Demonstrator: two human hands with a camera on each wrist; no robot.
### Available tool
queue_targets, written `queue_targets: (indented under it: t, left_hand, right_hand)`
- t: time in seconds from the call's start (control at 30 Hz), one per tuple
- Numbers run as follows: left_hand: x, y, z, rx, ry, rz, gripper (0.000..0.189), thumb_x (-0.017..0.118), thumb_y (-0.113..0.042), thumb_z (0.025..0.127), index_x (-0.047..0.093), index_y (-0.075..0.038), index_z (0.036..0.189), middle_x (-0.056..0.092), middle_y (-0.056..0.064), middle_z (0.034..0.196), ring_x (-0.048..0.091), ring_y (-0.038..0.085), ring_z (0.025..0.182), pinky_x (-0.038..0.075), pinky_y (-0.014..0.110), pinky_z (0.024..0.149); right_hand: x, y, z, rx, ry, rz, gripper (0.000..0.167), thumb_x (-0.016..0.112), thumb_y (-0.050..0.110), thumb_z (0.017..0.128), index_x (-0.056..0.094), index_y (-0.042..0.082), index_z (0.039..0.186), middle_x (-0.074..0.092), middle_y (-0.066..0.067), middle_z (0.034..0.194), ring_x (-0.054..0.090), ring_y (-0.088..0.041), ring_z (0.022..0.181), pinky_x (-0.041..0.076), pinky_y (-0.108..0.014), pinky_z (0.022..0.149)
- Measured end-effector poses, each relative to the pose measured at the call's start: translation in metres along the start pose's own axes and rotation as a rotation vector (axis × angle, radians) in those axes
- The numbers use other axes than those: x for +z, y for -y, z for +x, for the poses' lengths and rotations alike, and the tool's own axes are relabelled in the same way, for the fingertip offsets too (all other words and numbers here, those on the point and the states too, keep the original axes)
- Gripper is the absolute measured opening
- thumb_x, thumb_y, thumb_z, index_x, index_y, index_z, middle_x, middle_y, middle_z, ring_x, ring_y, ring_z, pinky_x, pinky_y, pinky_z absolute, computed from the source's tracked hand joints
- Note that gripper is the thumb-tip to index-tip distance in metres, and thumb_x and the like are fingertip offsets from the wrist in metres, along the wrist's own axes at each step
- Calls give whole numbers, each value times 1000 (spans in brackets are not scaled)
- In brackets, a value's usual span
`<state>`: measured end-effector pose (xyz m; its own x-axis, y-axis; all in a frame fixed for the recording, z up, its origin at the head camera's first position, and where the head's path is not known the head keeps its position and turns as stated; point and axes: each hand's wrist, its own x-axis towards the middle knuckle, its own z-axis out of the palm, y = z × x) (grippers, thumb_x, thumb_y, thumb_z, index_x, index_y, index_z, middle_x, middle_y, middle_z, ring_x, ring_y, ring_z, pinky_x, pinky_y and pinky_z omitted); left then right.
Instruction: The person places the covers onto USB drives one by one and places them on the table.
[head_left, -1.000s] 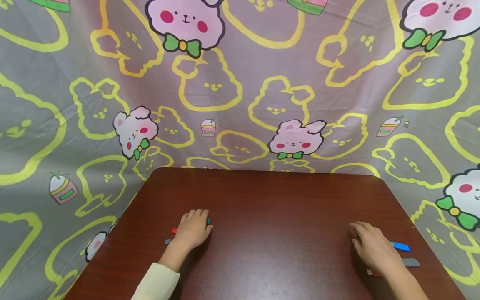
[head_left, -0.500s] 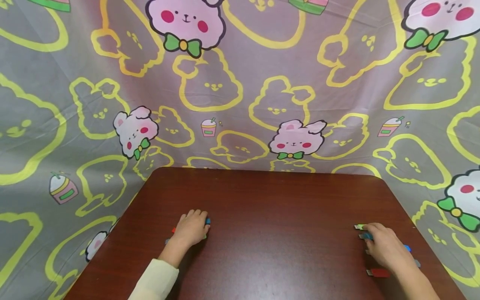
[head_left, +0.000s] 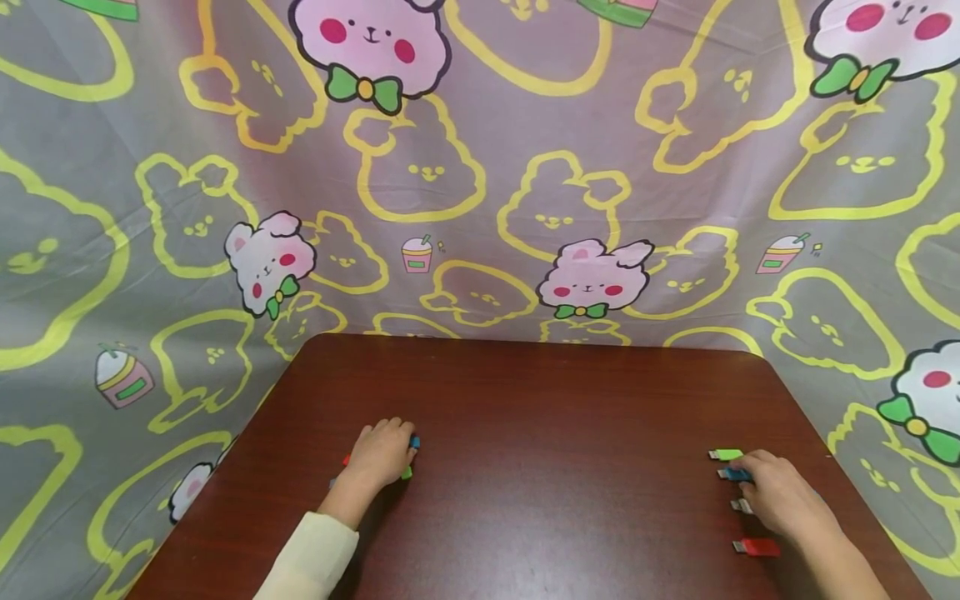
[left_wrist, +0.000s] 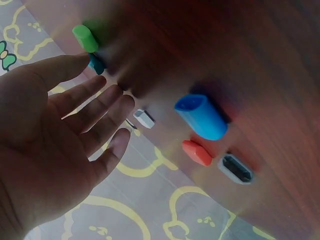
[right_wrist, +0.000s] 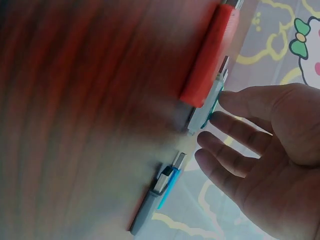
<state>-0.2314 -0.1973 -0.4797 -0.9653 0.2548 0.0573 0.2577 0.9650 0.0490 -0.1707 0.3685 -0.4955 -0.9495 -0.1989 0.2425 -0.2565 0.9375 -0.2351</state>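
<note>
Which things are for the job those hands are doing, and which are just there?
Probably for the job:
Left hand
Right hand
Little caps near the left hand
USB sticks near the right hand

Just there:
Brown table
Bunny cloth around it

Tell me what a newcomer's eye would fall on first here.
Most likely the cloth behind the brown table, with its yellow outlines and pinkish cartoon faces. Next, beside the right hand, the red USB stick and green USB stick. In the left wrist view, the hollow blue cap stands out near the left hand.
</note>
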Motion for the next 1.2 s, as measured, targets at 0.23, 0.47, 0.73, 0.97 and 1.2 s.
queue_targets:
  t: [0.23, 0.47, 0.73, 0.97, 1.2]
  left_hand:
    - [1, 2, 2, 11, -15, 16, 16, 78, -19, 86, 68, -10, 94, 60, 6, 89, 61, 30, 91, 46, 46, 74]
    - [2, 4, 7, 6, -7, 13, 14, 79, -20, 87, 71, -12, 95, 62, 4, 89, 62, 30, 92, 47, 46, 75]
    - [3, 3, 7, 19, -46, 3, 15, 81, -18, 85, 67, -11, 85, 60, 4, 83, 62, 30, 87, 48, 45, 71]
    - [5, 6, 10, 26, -67, -10, 18, 79, -18, 86, 64, -11, 79, 60, 5, 80, 63, 31, 84, 52, 49, 72]
    - [2, 7, 12, -10, -10, -93, 25, 74, -17, 89, 55, -13, 72, 53, 2, 68, 55, 20, 68, 47, 38, 62]
  right_hand:
    - [-1, -4, 4, 14, 51, -4, 22, 72, -10, 75, 69, 2, 94, 64, -8, 91, 65, -31, 85, 54, -50, 76]
    - [0, -7, 9, -3, 23, -26, 23, 74, -9, 71, 68, 7, 87, 61, -4, 85, 62, -27, 77, 52, -47, 70]
    - [0, -8, 13, 22, 69, -28, 26, 75, -8, 70, 65, 10, 84, 59, -3, 82, 60, -25, 75, 51, -45, 66]
    - [-1, -9, 17, 28, 121, -37, 25, 78, -7, 71, 67, 8, 87, 61, -3, 84, 61, -26, 77, 52, -47, 69]
    - [1, -12, 16, -34, 95, -62, 23, 80, -8, 69, 68, 5, 84, 60, -5, 82, 60, -29, 76, 52, -47, 69]
